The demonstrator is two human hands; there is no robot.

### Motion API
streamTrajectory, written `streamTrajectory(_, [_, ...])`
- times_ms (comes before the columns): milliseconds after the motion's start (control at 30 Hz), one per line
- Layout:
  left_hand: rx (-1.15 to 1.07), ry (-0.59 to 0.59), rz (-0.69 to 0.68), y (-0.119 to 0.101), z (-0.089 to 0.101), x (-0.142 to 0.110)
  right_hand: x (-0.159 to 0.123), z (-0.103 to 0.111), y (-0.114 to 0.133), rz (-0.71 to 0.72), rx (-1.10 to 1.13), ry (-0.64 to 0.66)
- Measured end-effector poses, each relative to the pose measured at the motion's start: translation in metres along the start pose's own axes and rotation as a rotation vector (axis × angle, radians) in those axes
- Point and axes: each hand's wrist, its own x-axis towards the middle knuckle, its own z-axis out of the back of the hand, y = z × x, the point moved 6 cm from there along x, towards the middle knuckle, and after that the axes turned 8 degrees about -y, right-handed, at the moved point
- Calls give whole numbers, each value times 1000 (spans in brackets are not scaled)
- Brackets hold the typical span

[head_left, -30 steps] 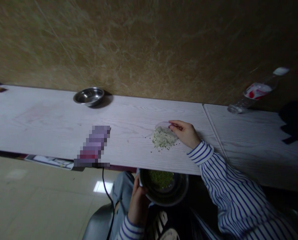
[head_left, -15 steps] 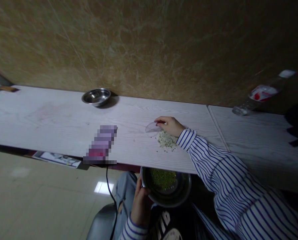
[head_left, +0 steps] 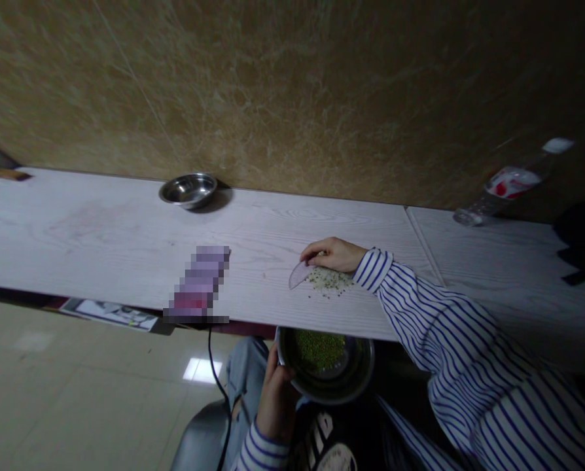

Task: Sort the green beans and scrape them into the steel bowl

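My right hand pinches a thin, translucent, rounded scraper, its curved edge on the table at the left side of a small pile of white grains mixed with green beans. Part of the pile is hidden under the hand. Below the table's front edge, my left hand grips the left rim of a metal bowl. Green beans cover much of the bowl's bottom, and the bowl tilts a little over my lap.
A smaller metal bowl stands by the wall. On the pale wooden table lies a pixelated purple thing, with a black cable hanging below. At right are a clear plastic bottle and a black object.
My right hand has carried the scraper leftward from the pile's far side to its left edge, most recently drawing it nearer me. My left hand and the bowl stay about where they were.
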Motion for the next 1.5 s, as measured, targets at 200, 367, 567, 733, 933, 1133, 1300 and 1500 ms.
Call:
streamTrajectory(200, [39,-8,38,3,2,1,-15,7,9,17,-2,35])
streamTrajectory(367, [2,15,10,5,2,0,-34,19,11,24,-49,4])
streamTrajectory(567, [60,-14,40,11,7,1,-60,30,15,127,-243,-274])
streamTrajectory(733, [50,-10,30,10,3,-3,-87,18,19,177,-447,-487])
streamTrajectory(933, [43,-20,22,9,-1,-7,-107,3,21,245,-509,-481])
streamTrajectory(1133, [34,4,35,12,-4,-8,-129,5,22,268,-495,-519])
streamTrajectory(1300, [31,-2,32,14,-4,-7,-148,15,17,246,-521,-697])
streamTrajectory(1500, [27,21,2,13,-6,-7,-161,17,14,245,-550,-798])
